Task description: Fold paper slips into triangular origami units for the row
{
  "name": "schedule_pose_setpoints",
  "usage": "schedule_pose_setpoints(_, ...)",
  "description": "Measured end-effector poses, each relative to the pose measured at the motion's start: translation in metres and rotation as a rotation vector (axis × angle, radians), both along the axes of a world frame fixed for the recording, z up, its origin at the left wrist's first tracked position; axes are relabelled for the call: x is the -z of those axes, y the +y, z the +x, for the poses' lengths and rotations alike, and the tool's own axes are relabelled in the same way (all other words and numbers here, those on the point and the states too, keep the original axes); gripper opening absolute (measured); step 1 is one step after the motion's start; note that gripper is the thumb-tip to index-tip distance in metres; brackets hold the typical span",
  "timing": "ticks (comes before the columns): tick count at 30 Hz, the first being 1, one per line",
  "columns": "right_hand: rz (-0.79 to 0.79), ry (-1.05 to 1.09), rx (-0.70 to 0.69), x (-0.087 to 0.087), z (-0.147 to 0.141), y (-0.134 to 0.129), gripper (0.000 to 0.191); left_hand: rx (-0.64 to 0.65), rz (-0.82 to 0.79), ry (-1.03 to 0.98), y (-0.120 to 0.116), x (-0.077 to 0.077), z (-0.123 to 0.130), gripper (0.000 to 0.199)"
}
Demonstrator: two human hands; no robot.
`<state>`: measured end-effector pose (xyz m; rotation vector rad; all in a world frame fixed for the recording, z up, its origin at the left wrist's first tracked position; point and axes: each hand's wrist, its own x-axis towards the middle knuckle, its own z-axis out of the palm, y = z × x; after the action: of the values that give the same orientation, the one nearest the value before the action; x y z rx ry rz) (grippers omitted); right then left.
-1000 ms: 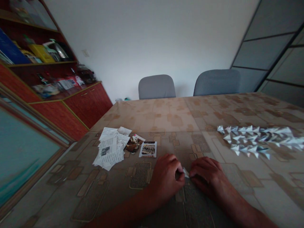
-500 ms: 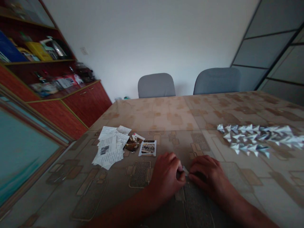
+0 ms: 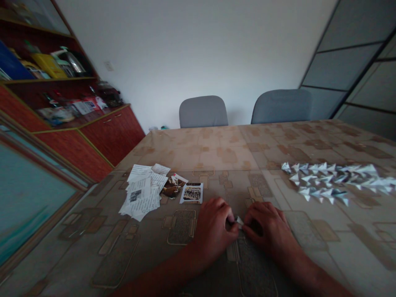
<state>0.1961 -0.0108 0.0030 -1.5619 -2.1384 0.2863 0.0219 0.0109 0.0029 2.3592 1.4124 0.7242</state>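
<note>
Between my two hands, just above the table, is a small folded piece of paper (image 3: 239,222), pale and pointed at one end. My left hand (image 3: 216,222) pinches its left side with thumb and curled fingers. From the other side, the fingertips of my right hand (image 3: 268,225) close on its right end. My fingers hide much of the fold. Farther right lie rows of small folded paper pieces (image 3: 324,179) with pointed tips. A pile of loose printed paper sheets (image 3: 144,196) lies left of my hands, beside a brown picture piece (image 3: 173,185) and a small printed picture (image 3: 192,192).
The table (image 3: 213,144) has a patterned brown cover. Behind its far edge stand two grey chairs (image 3: 203,111). A red-brown cabinet (image 3: 108,134) with a kettle (image 3: 74,64) and other goods on its shelves is at the left.
My fingers have shifted slightly around the folded paper, and more of its pale surface shows. The view has moved a little; the paper pile and the rows lie as before.
</note>
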Motion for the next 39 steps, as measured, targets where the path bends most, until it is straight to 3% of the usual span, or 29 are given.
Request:
schedule_pose_setpoints(8,-0.001,0.031,-0.033,0.000,0.003,0.000,0.016,0.097,-0.004,-0.053,-0.001,0.002,-0.017,0.006)
schedule_pose_setpoints(13,0.022,0.036,-0.063,0.003,0.004,0.003,0.015,0.348,0.295,0.157,-0.004,-0.003,-0.030,0.014)
schedule_pose_setpoints(16,0.016,0.058,-0.060,0.004,0.005,0.004,0.017,0.444,0.369,0.273,-0.005,-0.006,-0.031,0.018)
schedule_pose_setpoints(26,-0.045,0.022,-0.057,0.006,0.008,0.005,0.013,0.351,0.227,0.150,-0.008,0.001,-0.029,0.014)
schedule_pose_setpoints(30,-0.017,0.009,-0.046,0.005,0.005,0.006,0.030,0.338,0.223,0.136,-0.010,-0.002,-0.028,0.013)
schedule_pose_setpoints(33,-0.045,0.015,-0.070,0.003,0.004,0.007,0.029,0.311,0.154,0.059,-0.009,-0.004,-0.029,0.019)
schedule_pose_setpoints(39,-0.061,0.132,-0.134,0.002,0.002,0.013,0.025,0.150,-0.038,-0.097,-0.004,-0.001,-0.031,0.022)
